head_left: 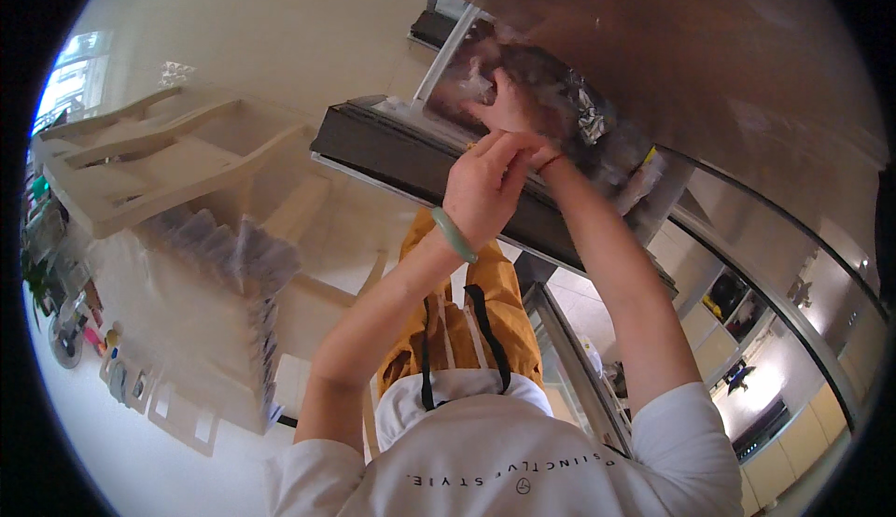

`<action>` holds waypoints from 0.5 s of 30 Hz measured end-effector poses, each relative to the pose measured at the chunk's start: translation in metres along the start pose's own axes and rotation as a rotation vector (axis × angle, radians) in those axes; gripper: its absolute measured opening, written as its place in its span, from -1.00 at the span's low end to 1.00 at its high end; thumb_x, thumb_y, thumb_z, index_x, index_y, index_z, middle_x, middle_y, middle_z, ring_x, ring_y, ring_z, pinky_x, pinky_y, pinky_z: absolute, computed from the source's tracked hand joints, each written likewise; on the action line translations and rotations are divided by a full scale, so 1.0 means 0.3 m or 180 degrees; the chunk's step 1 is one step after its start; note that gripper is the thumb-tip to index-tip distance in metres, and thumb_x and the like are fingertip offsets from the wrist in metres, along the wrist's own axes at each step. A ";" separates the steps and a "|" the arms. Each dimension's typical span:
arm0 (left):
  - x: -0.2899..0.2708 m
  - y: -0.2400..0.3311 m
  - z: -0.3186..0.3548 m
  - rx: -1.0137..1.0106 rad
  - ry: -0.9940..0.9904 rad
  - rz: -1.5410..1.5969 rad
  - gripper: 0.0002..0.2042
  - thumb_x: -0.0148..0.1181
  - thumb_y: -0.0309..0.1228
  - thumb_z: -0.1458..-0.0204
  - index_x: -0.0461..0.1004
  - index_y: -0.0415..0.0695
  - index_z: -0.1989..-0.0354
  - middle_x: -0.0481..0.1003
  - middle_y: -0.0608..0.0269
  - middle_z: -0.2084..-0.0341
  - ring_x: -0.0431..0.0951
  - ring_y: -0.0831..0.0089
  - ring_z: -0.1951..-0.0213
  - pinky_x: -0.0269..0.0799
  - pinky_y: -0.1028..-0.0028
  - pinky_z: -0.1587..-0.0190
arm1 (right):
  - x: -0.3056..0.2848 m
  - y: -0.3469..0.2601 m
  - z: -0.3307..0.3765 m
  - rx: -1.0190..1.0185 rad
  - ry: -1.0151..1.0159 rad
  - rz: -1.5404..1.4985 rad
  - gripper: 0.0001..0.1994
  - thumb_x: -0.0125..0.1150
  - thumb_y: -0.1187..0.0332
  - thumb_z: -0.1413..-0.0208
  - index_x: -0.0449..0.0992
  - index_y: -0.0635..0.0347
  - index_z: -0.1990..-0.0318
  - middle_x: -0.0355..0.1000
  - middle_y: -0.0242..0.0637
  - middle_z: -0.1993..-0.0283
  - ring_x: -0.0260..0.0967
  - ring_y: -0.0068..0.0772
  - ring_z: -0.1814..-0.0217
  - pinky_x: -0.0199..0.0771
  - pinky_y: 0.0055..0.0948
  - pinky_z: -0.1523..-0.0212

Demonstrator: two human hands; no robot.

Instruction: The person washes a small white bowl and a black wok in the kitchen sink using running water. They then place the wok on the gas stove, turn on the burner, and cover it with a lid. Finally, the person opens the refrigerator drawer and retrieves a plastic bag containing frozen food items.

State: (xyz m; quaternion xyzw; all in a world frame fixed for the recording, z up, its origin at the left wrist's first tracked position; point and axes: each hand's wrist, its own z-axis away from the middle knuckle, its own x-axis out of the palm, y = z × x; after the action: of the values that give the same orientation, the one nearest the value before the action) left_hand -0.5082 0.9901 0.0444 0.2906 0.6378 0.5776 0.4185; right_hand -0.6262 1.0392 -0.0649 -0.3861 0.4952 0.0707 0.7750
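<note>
A pulled-out drawer (392,148) with a dark grey front is in front of me, holding several clear plastic bags (597,158) with dark, unclear contents. A crumpled shiny wrapper (590,114) lies among them. My right hand (511,106) reaches inside, thumb and forefinger apart, against the bags; its far fingers are hidden. My left hand (483,186), with a pale green bangle (454,235) on its wrist, is at the drawer's near edge. Its fingers are curled beside my right wrist, which bears a thin red cord (549,163). What they hold, if anything, is hidden.
Wooden chairs (149,158) stand at the left, near a table under a clear cover (177,330). A large brownish glossy panel (728,60) rises beyond the drawer. At the right are dark-framed glass doors (793,307) and pale cabinets (793,447).
</note>
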 end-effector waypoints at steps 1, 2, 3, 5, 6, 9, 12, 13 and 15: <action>0.001 0.002 0.003 -0.0044 -0.0011 -0.0026 -0.83 0.05 -0.63 -0.01 0.48 -0.16 0.23 0.49 0.13 0.39 0.51 0.22 0.37 0.41 0.44 0.32 | -0.001 0.009 -0.016 0.0058 -0.0112 -0.0300 -0.47 0.35 0.10 0.18 0.40 0.24 0.08 0.44 -0.05 0.13 0.40 -0.05 0.07 0.39 -0.23 0.10; -0.001 0.003 0.004 -0.0087 -0.0024 -0.0049 -0.83 0.05 -0.63 -0.01 0.48 -0.16 0.24 0.49 0.13 0.39 0.52 0.22 0.37 0.41 0.43 0.32 | -0.003 0.018 -0.025 0.0119 -0.0223 -0.0598 -0.49 0.34 0.12 0.16 0.40 0.25 0.09 0.44 -0.06 0.12 0.40 -0.07 0.08 0.39 -0.24 0.12; 0.000 0.003 0.004 -0.0048 -0.0012 -0.0081 -0.83 0.05 -0.63 -0.01 0.49 -0.17 0.24 0.49 0.13 0.40 0.51 0.22 0.37 0.41 0.43 0.32 | -0.005 0.037 -0.024 0.0181 -0.0299 -0.0823 -0.52 0.32 0.16 0.15 0.40 0.25 0.10 0.45 -0.06 0.13 0.41 -0.10 0.09 0.40 -0.26 0.14; 0.006 -0.001 0.003 0.0035 0.0004 -0.0139 -0.83 0.06 -0.64 0.00 0.49 -0.17 0.24 0.49 0.13 0.40 0.51 0.22 0.37 0.41 0.43 0.32 | -0.011 0.075 -0.016 0.0312 -0.0442 -0.1271 -0.57 0.30 0.22 0.12 0.40 0.25 0.10 0.45 -0.06 0.15 0.42 -0.17 0.11 0.40 -0.30 0.17; 0.007 -0.007 0.004 0.0044 0.0037 -0.0108 -0.82 0.06 -0.64 0.01 0.49 -0.17 0.24 0.49 0.13 0.41 0.51 0.22 0.37 0.41 0.43 0.32 | -0.023 0.069 -0.012 0.0477 -0.0423 -0.1272 -0.58 0.29 0.25 0.11 0.40 0.25 0.09 0.45 -0.10 0.14 0.42 -0.22 0.11 0.40 -0.32 0.17; 0.006 -0.012 0.008 0.0051 0.0061 -0.0090 -0.81 0.06 -0.65 0.02 0.49 -0.17 0.23 0.49 0.12 0.41 0.51 0.21 0.36 0.41 0.42 0.31 | -0.067 0.081 0.038 0.1088 -0.0411 -0.2183 -0.62 0.26 0.32 0.05 0.38 0.23 0.06 0.45 -0.21 0.12 0.41 -0.32 0.10 0.41 -0.37 0.16; -0.003 0.002 0.011 0.0050 -0.0045 -0.0131 -0.79 0.06 -0.67 0.03 0.49 -0.16 0.23 0.49 0.12 0.41 0.51 0.21 0.34 0.42 0.43 0.29 | -0.128 0.145 0.098 0.1590 -0.0446 -0.4335 -0.66 0.18 0.35 -0.06 0.36 0.20 0.01 0.42 -0.30 0.08 0.38 -0.38 0.05 0.40 -0.38 0.08; -0.001 0.005 0.011 0.0068 -0.0034 -0.0090 -0.78 0.06 -0.68 0.04 0.50 -0.16 0.23 0.49 0.12 0.40 0.51 0.20 0.33 0.42 0.43 0.28 | -0.164 0.135 0.109 0.1515 -0.0464 -0.4645 -0.68 0.15 0.36 -0.10 0.35 0.19 -0.01 0.41 -0.32 0.06 0.37 -0.38 0.04 0.39 -0.37 0.05; 0.002 0.006 0.011 0.0117 0.0017 -0.0051 -0.78 0.06 -0.68 0.04 0.49 -0.16 0.23 0.49 0.12 0.39 0.52 0.22 0.32 0.43 0.44 0.28 | -0.210 0.119 0.129 0.1472 -0.0539 -0.4972 -0.72 0.02 0.34 -0.20 0.34 0.18 -0.05 0.40 -0.31 0.02 0.36 -0.40 0.01 0.35 -0.33 -0.04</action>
State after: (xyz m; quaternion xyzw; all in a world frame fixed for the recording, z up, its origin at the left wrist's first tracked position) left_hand -0.5058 0.9927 0.0462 0.2916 0.6517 0.5632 0.4161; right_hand -0.6475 1.1071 -0.0240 -0.4434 0.0254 -0.5645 0.6957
